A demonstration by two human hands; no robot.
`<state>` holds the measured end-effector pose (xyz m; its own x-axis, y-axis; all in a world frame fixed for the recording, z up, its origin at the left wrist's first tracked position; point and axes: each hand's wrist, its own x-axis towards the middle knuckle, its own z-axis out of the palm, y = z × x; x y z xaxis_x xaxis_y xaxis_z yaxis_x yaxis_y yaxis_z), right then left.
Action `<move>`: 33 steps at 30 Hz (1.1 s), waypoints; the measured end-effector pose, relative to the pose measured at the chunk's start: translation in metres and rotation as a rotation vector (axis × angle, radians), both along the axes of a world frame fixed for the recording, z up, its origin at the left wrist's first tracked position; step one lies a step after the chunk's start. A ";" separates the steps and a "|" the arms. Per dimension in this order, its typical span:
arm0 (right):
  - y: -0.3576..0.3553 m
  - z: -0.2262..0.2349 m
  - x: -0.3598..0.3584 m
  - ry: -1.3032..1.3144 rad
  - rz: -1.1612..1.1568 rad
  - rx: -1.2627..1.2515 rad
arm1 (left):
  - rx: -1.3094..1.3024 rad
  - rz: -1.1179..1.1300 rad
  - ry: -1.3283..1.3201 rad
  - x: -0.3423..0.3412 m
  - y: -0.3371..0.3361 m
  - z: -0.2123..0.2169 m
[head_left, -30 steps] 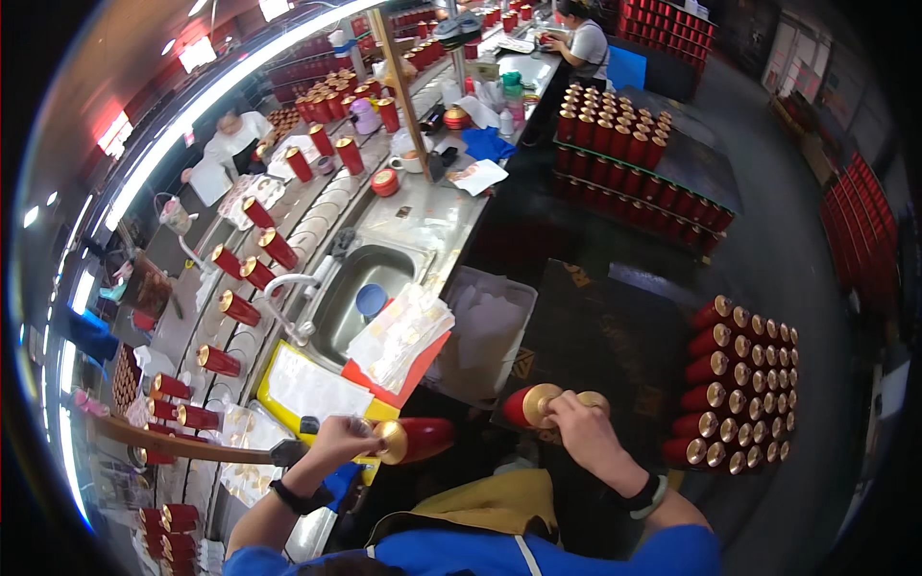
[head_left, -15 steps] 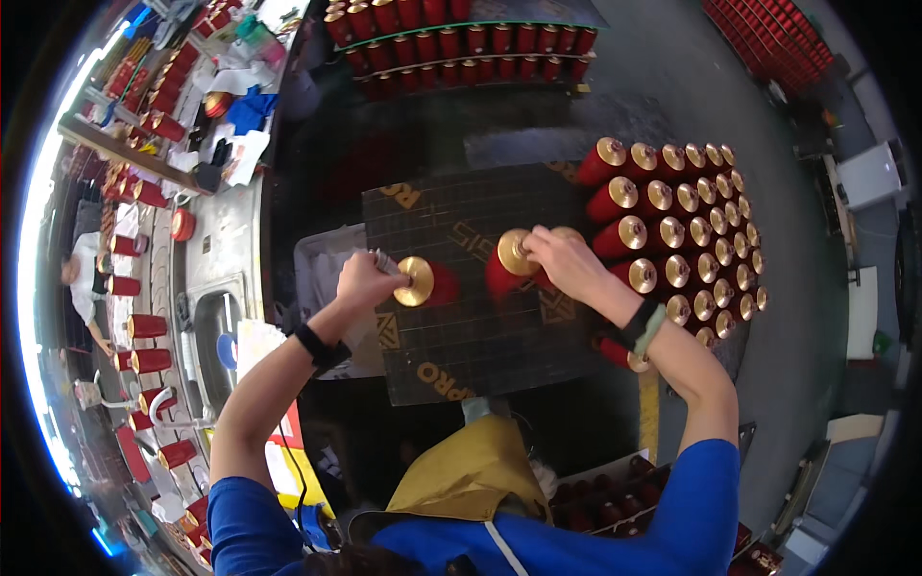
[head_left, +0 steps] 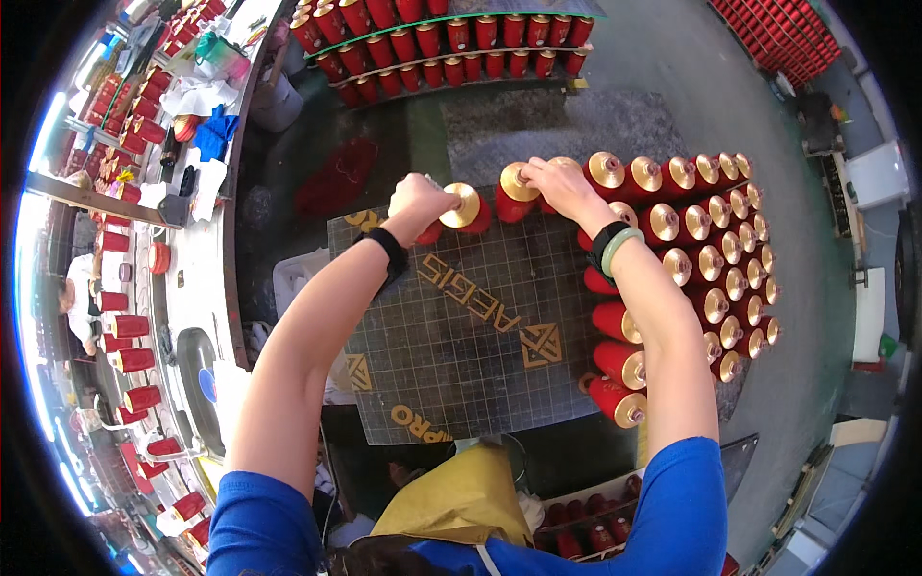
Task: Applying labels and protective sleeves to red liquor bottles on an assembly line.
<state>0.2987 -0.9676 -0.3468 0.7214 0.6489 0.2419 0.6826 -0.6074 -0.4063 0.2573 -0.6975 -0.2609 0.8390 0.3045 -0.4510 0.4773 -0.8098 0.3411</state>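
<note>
Black and marked in gold, a flat board (head_left: 461, 379) was spread below both hands. Near the board's far edge, a gold-topped red cylinder (head_left: 462, 205) was pinched by its top in the fingers of the left hand (head_left: 418, 204); just right of it, a second cylinder (head_left: 512, 186) was pinched likewise by the right hand (head_left: 567, 188). Whether more were gripped by the hidden fingers could not be told. Along the board's right side, matching cylinders (head_left: 665, 221) were ranked upright; left of the board, a metal counter (head_left: 208, 276) was seen.
</note>
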 end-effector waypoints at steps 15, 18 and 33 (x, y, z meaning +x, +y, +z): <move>0.071 0.060 -0.013 0.182 -0.057 0.073 | -0.171 -0.024 0.160 0.028 0.011 -0.003; 0.101 0.038 -0.024 0.253 -0.055 0.029 | -0.027 -0.134 -0.001 0.020 0.026 -0.021; 0.133 0.010 -0.017 0.194 -0.182 0.047 | 0.006 -0.509 -0.112 0.010 0.048 -0.029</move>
<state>0.2819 -0.8350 -0.3366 0.8609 0.4958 0.1146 0.4706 -0.6899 -0.5500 0.2676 -0.6493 -0.2899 0.9245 -0.1526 -0.3492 -0.0169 -0.9319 0.3624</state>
